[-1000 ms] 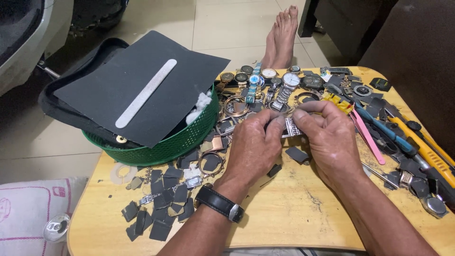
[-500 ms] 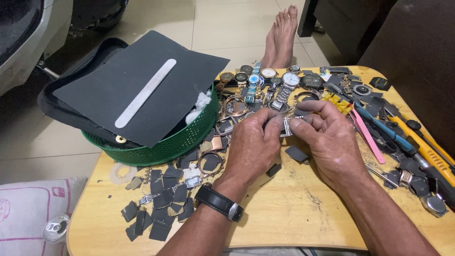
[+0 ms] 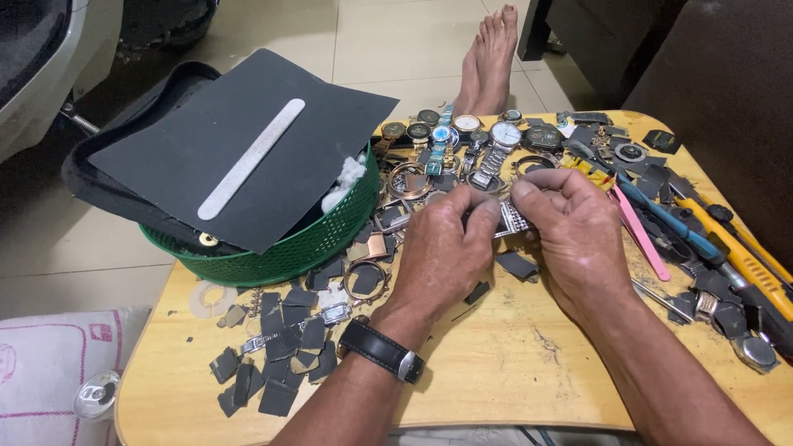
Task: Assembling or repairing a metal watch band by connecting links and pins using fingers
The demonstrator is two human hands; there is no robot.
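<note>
From the head camera, the left hand and the right hand meet over the middle of a wooden surface, and between them they hold a short piece of metal watch band. Each hand has a narrow grip, fingertips pinched on one end of the band, which sits just above the surface. A black wristwatch is strapped on the left wrist. Behind the hands lies a row of watches, and dark strap pieces are scattered to the left near the front edge. A green basket stands at the left back corner with a black sheet and a pale nail file resting on top. To the right lie pink tweezers and a yellow-handled tool. A bare foot rests on the tiled floor beyond.
</note>
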